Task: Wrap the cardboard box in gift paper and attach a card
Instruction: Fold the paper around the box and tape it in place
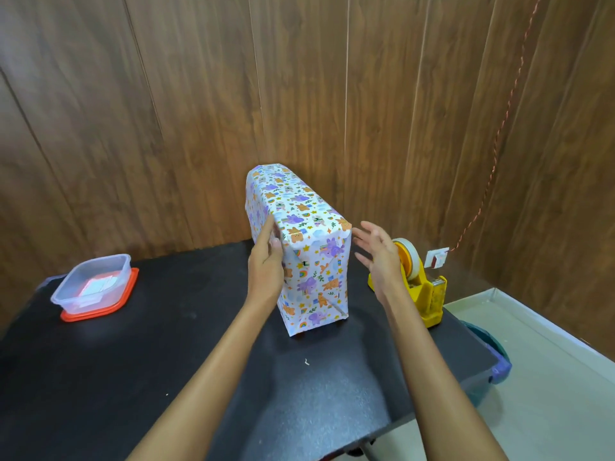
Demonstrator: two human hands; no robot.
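The box [309, 247] stands on edge on the tabletop [166, 361], fully covered in patterned paper. Its long axis runs away from you toward the wall, and its folded end face is turned your way. Your left hand [266, 264] lies flat against the box's left face near the top near corner, fingers straight; that grip presses rather than clamps. Your right hand [377, 257] hovers just beside the right face without touching it, fingers spread and the grip apart, holding nothing. So the box sits between your two hands, the left on it and the right free.

No card shows on the paper, so the wrapping looks done and the card is probably what remains. The container [93, 284] sits well to the left of the box, nearer your left hand. It holds pale flat pieces that may be cards, though the plastic blurs them too much to be sure. The tape dispenser [422, 291] stands just behind your right hand. The likely split is for the left hand to reach across for a card and the right to draw tape. The box is tall and narrow, so steady it before you let go.
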